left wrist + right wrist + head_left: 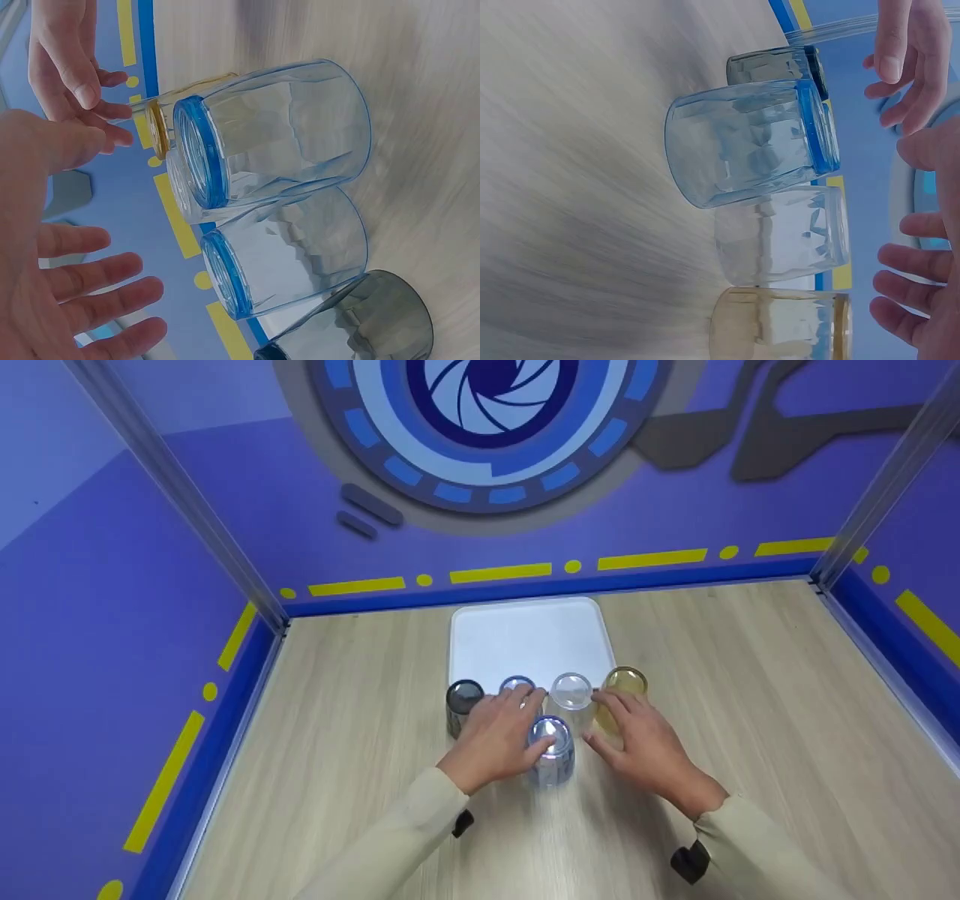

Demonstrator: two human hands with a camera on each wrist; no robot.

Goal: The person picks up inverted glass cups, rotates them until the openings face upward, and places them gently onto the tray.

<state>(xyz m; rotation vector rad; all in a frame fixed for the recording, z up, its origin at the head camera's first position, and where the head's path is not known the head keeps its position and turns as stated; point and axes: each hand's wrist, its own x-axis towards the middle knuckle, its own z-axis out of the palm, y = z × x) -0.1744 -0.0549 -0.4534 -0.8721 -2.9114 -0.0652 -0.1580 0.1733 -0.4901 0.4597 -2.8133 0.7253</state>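
Five upturned glasses stand on the wooden table just in front of a white tray (529, 641). The back row holds a dark grey glass (463, 705), a blue glass (517, 688), a clear glass (571, 694) and an amber glass (625, 684). A second blue glass (551, 750) stands alone in front. My left hand (499, 731) hovers over the back blue glass with fingers spread, its thumb near the front one. My right hand (637, 735) is spread beside the amber and clear glasses. In the wrist views both palms (67, 300) (922, 300) stay clear of the glasses.
Blue walls with yellow markings enclose the table on three sides, with metal posts (255, 585) at the back corners. Bare wood (750, 697) lies to the left and right of the glasses and towards me.
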